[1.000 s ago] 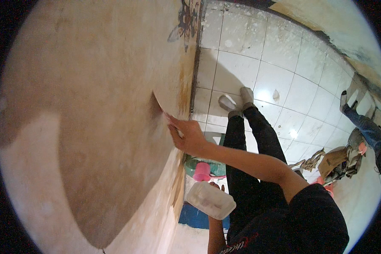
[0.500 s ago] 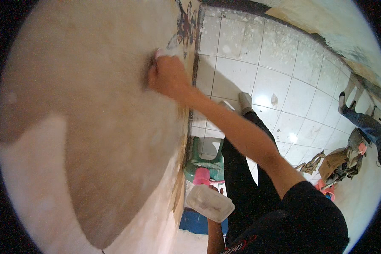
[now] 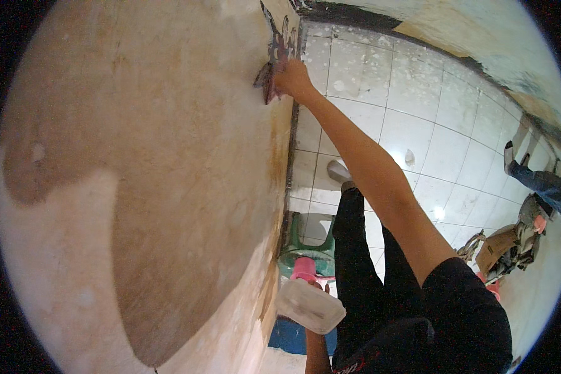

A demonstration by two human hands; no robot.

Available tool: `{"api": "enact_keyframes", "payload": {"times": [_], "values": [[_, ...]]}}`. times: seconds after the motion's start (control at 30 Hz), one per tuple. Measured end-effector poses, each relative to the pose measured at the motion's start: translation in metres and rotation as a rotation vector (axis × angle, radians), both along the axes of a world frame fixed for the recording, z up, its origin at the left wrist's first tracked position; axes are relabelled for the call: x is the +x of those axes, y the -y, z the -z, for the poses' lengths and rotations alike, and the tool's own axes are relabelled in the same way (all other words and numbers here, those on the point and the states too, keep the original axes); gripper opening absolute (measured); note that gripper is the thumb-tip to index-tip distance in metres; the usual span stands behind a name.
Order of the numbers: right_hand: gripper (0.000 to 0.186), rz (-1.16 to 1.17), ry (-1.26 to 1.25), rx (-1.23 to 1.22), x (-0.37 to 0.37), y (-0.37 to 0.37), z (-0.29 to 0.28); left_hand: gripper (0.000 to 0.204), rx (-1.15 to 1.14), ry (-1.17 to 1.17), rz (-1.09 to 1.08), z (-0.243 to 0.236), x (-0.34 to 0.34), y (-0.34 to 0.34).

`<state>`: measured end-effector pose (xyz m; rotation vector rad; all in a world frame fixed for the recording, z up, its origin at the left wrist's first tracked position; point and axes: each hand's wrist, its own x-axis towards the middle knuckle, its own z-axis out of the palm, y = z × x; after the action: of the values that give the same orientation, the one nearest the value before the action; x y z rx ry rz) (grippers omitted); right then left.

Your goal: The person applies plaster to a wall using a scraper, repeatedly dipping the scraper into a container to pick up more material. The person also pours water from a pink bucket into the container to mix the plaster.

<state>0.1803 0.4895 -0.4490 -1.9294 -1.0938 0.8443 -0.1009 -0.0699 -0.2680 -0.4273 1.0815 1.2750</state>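
Observation:
Far up the plastered wall, close to its corner edge, my right hand is closed on a crumpled dark reddish piece. Whether that piece is cloth or sandpaper I cannot tell. It lies against the wall just below a dark flower-like painted pattern. Low in the view, my left hand grips a shallow whitish plastic tub, greyish and smeared on the side that shows. The tub hides most of that hand, with only some fingertips at its far edge.
Below the tub's far side, a green plastic stool stands by the wall with a pink dipper on it. White floor tiles stretch to the right. Another person's leg and a cardboard box are at the right.
My right hand has moved up and to the right along the wall, with the reddish piece in it, to the painted pattern. My left hand still holds the tub.

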Motion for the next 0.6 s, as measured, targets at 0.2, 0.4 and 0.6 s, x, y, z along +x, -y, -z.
{"api": "enact_keyframes", "payload": {"times": [0.2,0.4,0.6], "values": [[0.019,-0.204,-0.151,0.290,0.005,-0.024,-0.188,0.061,0.003,-0.047,-0.040,-0.019,0.004,-0.009],[0.025,-0.025,-0.515,0.325,0.062,-0.001,-0.302,0.062,0.009,-0.038,-0.041,-0.019,0.004,-0.018],[0.020,0.096,-0.131,0.175,0.067,-0.047,-0.088,0.063,0.013,-0.044,-0.056,-0.016,0.005,-0.018]]}}
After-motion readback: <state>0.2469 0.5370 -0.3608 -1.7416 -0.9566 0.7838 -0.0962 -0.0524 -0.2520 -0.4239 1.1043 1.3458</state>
